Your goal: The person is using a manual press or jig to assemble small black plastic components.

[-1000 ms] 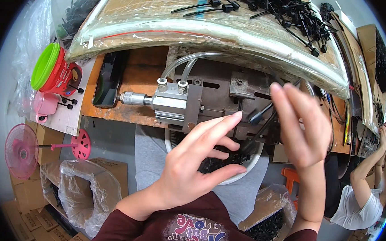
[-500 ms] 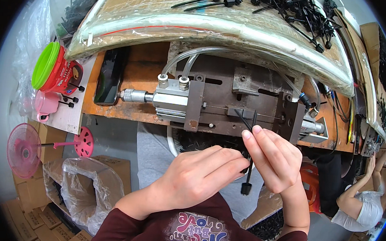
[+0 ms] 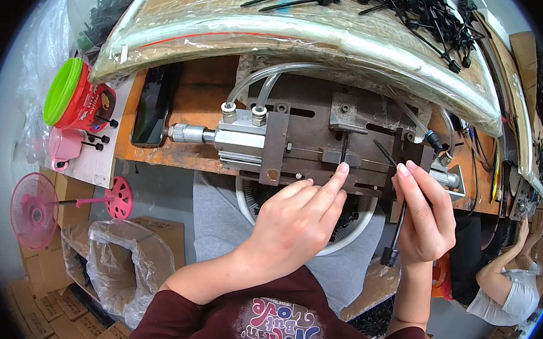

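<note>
My left hand (image 3: 298,220) lies in front of the brown metal fixture (image 3: 305,131), its index finger stretched along a thin black rod (image 3: 344,151). That rod stands across the small block (image 3: 331,157) in the middle of the fixture; its near end and my left thumb are hidden under the hand. Off to the right, my right hand (image 3: 427,219) pinches another black rod between thumb and fingers. This rod's knurled black cap (image 3: 390,257) hangs below the hand, and a black tip (image 3: 383,152) sticks out beyond the fingertips at upper left.
Silver cylinders (image 3: 238,143) with clear hoses flank the fixture. A plastic-wrapped board (image 3: 230,44) behind carries several black capped rods (image 3: 432,29). On the left are a phone (image 3: 152,107), red tub (image 3: 87,103) and pink fan (image 3: 33,211). Below is a white-rimmed basket (image 3: 363,223); a co-worker (image 3: 509,284) is at right.
My hands have moved apart. The left has gone forward to the block with one rod under its finger; the right has moved right with the other rod.
</note>
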Available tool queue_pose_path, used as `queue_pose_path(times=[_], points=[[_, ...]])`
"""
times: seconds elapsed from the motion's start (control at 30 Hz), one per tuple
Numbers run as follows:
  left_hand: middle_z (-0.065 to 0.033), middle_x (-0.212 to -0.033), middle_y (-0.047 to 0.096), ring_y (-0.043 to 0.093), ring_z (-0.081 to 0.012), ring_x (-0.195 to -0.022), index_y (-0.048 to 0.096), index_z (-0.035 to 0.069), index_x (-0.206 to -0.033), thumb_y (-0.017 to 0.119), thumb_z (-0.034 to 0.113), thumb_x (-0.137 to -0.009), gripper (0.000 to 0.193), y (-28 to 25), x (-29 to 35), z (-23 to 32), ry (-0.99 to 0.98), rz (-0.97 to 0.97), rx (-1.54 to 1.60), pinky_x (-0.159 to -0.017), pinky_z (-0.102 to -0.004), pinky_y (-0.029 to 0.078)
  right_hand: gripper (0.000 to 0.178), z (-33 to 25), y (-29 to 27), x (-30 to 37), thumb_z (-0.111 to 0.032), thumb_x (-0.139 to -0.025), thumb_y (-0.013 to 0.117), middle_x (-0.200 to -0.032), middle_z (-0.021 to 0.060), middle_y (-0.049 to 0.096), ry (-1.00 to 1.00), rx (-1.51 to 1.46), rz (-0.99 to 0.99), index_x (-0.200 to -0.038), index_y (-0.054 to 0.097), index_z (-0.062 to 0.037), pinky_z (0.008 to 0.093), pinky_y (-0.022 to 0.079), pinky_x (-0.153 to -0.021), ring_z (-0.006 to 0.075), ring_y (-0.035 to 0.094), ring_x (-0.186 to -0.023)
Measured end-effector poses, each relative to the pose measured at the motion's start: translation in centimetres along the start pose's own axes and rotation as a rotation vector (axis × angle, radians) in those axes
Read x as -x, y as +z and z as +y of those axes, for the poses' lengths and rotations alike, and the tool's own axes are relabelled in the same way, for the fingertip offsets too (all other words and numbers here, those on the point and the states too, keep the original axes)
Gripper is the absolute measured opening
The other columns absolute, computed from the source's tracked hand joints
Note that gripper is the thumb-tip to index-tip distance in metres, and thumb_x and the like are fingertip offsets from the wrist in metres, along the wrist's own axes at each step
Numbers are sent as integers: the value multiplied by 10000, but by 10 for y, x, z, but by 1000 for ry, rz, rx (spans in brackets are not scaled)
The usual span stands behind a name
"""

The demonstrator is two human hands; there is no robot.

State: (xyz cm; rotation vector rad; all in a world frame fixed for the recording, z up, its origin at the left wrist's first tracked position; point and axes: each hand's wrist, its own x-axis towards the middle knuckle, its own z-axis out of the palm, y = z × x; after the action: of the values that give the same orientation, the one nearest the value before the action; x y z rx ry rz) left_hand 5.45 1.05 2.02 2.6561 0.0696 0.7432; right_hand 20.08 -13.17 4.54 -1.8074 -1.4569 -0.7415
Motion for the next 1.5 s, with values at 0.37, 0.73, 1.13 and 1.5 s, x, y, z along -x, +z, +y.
queue_pose_path(times=[0.37,0.73,1.13,1.5], points=[[-106,-1284,669,665,-189,-654,718,36,-984,755,82,-779,213,-3,-3,0,-72,-62,16,-621,-287,529,320,-5,-3,-2,118,-732,729,-984,178,719,4,127,-2,-1042,749,44,293,583,-661,241,721,-791],[-110,-1012,718,702,-213,-787,745,33,-1065,834,39,-696,380,-28,2,17,-19,72,670,-647,-313,574,319,-19,8,-6,45,-769,674,-1027,252,705,-116,142,-112,-1080,700,112,291,575,-635,256,720,-760],[-147,-1269,666,673,-206,-753,718,-5,-976,733,47,-765,218,8,2,3,-23,77,2,-727,-316,549,380,-16,-12,9,61,-777,789,-1081,222,705,344,-366,84,-1136,665,44,327,587,-798,277,731,-899],[-139,-1278,667,633,-184,-619,723,13,-1002,728,60,-770,237,-6,-4,4,-45,-82,-85,-623,-283,523,399,-29,-32,12,-48,-971,527,-1373,308,504,504,-501,56,-1341,473,89,358,598,-836,369,649,-1143]])
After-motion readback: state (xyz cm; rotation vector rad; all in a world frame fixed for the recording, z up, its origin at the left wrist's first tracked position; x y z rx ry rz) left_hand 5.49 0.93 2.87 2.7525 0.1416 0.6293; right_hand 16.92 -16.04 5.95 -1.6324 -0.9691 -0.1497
